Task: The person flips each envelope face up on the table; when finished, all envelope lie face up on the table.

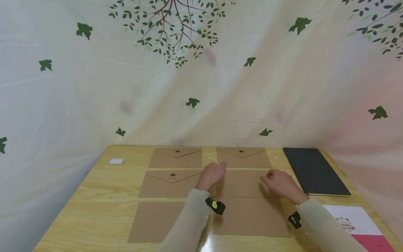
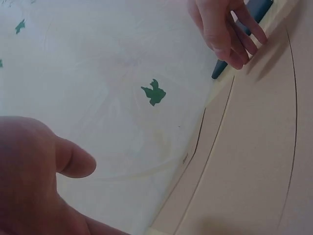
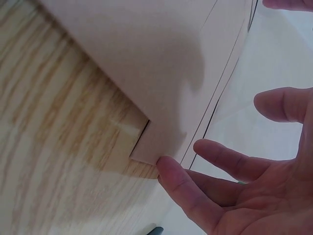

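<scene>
Two plain brown envelopes lie edge to edge at the right: an upper one (image 1: 242, 182) between my hands and a lower one (image 1: 250, 217) nearer me. My left hand (image 1: 212, 175) is over the upper one's left side, thumb raised and nothing in its grasp. In the left wrist view the left hand (image 2: 27, 166) shows its thumb held apart. My right hand (image 1: 283, 184) hovers by the upper envelope's right side with loosely bent fingers. The right wrist view shows that hand (image 3: 249, 188) spread and empty, one fingertip right at an envelope corner (image 3: 146, 152).
Brown envelopes with crown-printed flaps lie at the back left (image 1: 176, 161), back right (image 1: 244, 161) and middle left (image 1: 171, 187). A plain one (image 1: 154, 222) is front left. Around them are a white block (image 1: 116, 161), a black notebook (image 1: 315, 171) and a white-and-pink booklet (image 1: 355, 220).
</scene>
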Demonstrator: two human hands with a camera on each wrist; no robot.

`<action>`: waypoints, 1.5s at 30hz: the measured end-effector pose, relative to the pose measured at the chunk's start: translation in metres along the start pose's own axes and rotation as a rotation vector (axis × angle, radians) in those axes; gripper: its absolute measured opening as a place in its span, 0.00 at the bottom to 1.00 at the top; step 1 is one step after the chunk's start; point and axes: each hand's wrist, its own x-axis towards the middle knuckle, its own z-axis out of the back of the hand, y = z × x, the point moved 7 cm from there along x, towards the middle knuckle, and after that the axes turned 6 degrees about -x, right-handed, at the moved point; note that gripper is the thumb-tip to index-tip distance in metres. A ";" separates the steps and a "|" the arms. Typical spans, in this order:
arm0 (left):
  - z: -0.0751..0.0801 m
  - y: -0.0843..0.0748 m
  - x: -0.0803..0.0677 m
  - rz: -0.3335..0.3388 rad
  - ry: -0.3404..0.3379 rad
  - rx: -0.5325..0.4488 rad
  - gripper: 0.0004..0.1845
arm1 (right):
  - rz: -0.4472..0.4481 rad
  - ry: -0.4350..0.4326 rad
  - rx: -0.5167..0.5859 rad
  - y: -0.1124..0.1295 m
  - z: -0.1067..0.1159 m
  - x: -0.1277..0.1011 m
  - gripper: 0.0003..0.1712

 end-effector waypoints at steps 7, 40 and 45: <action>0.003 0.008 0.004 0.015 -0.046 -0.087 0.34 | -0.002 0.003 -0.005 0.000 0.003 0.001 0.28; 0.001 0.010 -0.003 0.047 -0.091 -0.081 0.29 | -0.019 0.027 -0.007 0.001 -0.001 0.002 0.33; 0.003 0.020 0.002 0.040 -0.116 -0.172 0.32 | -0.025 0.029 -0.013 0.000 -0.001 0.001 0.33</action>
